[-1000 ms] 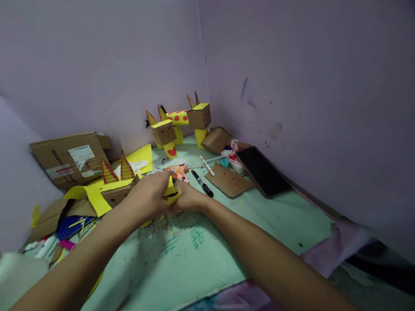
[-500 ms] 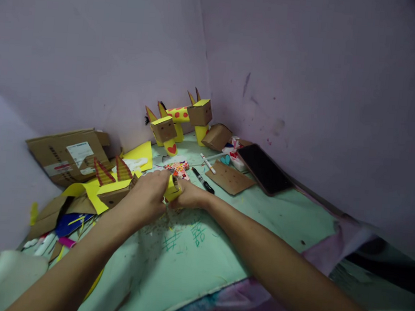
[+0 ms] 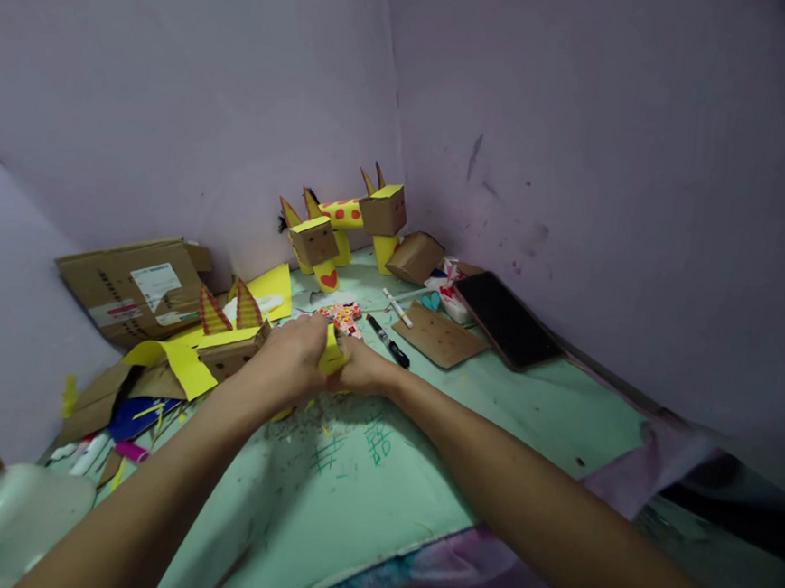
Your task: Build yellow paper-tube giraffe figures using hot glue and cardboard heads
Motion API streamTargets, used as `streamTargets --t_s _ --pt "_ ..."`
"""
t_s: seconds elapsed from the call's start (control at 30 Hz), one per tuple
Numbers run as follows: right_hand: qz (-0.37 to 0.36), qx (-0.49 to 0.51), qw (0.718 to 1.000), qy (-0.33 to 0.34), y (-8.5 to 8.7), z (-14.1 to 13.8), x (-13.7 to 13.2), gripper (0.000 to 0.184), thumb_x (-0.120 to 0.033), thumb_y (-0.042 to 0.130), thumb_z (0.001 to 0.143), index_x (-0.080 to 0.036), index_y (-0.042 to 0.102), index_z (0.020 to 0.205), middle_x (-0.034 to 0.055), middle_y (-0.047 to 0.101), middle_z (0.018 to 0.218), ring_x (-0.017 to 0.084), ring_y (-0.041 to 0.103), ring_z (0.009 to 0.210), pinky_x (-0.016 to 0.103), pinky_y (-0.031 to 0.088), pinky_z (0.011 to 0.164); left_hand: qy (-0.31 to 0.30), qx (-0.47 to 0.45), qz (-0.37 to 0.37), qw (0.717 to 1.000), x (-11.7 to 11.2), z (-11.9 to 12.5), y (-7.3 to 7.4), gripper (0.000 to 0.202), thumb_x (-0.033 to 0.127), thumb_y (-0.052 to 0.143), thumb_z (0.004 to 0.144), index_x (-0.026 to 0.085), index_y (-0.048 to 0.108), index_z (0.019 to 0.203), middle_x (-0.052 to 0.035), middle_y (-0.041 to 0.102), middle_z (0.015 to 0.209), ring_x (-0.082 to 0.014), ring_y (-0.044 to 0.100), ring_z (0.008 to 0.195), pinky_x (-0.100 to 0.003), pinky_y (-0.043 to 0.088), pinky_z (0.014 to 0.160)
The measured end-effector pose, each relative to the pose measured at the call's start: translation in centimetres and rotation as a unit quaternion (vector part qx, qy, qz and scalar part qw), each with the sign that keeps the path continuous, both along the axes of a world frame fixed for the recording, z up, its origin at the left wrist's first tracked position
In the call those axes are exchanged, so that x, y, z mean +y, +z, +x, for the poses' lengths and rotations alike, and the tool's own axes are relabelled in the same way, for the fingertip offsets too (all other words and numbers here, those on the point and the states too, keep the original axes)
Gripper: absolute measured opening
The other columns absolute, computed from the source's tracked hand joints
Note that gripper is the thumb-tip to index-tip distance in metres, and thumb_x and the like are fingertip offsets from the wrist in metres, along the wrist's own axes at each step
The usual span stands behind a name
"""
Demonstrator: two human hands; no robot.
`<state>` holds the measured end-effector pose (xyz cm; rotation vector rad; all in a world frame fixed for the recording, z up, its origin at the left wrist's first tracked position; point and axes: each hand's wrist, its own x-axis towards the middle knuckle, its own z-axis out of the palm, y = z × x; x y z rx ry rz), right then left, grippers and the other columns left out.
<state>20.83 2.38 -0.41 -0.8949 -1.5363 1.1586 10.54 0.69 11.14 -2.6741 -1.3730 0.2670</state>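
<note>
My left hand (image 3: 292, 359) and my right hand (image 3: 363, 373) meet over the green table (image 3: 422, 441), both closed around a small yellow paper piece (image 3: 331, 354) held between them. Just left of my left hand lies a brown cardboard box piece topped with yellow paper and two striped red-and-yellow cones (image 3: 231, 318). Beyond my hands lies a small colourful patterned sheet (image 3: 341, 313), with a black marker (image 3: 389, 343) beside it.
Two yellow-and-cardboard box figures (image 3: 343, 227) stand in the wall corner. A dark phone (image 3: 506, 319), a flat cardboard piece (image 3: 440, 336) and a white pen (image 3: 398, 309) lie at the right. A cardboard box (image 3: 135, 287) and paper scraps (image 3: 132, 400) crowd the left.
My hands stay together on the yellow piece, with my left fingers wrapping further over it. The view has shifted slightly.
</note>
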Motion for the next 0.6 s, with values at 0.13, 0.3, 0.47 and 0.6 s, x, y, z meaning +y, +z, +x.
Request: streamTargets --t_s 0.13,0.3,0.47,0.6 --pt "0.022 -0.013 1.0 0.007 0.08 -0.11 -0.02 0.021 0.004 0.057 0.049 -0.014 0.058 0.06 -0.0033 0.058 0.064 0.013 0.05 0.066 0.023 0.043 0.063 0.01 0.031 0.008 0.999 -0.28 0.43 -0.14 0.038 0.014 0.055 0.059 0.012 0.05 0.096 -0.0168 0.061 0.097 -0.0311 0.059 0.089 -0.033 0.043 0.068" --pt "0.038 -0.018 0.999 0.003 0.18 -0.14 -0.11 0.024 0.004 0.057 0.048 -0.013 0.062 0.064 -0.0019 0.06 0.067 0.014 0.052 0.069 0.025 0.044 0.067 0.008 0.036 0.026 0.999 -0.68 0.61 -0.23 0.044 0.015 0.057 0.058 0.01 0.049 0.101 -0.0192 0.059 0.1 -0.0333 0.058 0.093 -0.035 0.044 0.071" --pt "0.04 -0.019 0.999 -0.005 -0.12 -0.18 0.0 0.02 0.001 0.058 0.05 -0.013 0.061 0.064 -0.0016 0.059 0.066 0.013 0.051 0.067 0.024 0.045 0.065 0.005 0.039 0.021 0.999 -0.45 0.62 -0.36 0.043 0.018 0.057 0.061 0.009 0.049 0.102 -0.0187 0.06 0.099 -0.0329 0.058 0.092 -0.036 0.045 0.072" --pt "0.034 -0.02 0.999 -0.005 -0.3 -0.01 0.17 0.015 -0.004 0.062 0.05 -0.013 0.061 0.063 -0.0028 0.057 0.062 0.012 0.049 0.062 0.022 0.043 0.058 0.002 0.018 0.014 1.0 -0.22 0.61 -0.11 0.053 0.017 0.061 0.059 0.009 0.047 0.11 -0.0187 0.057 0.108 -0.032 0.057 0.099 -0.038 0.047 0.078"
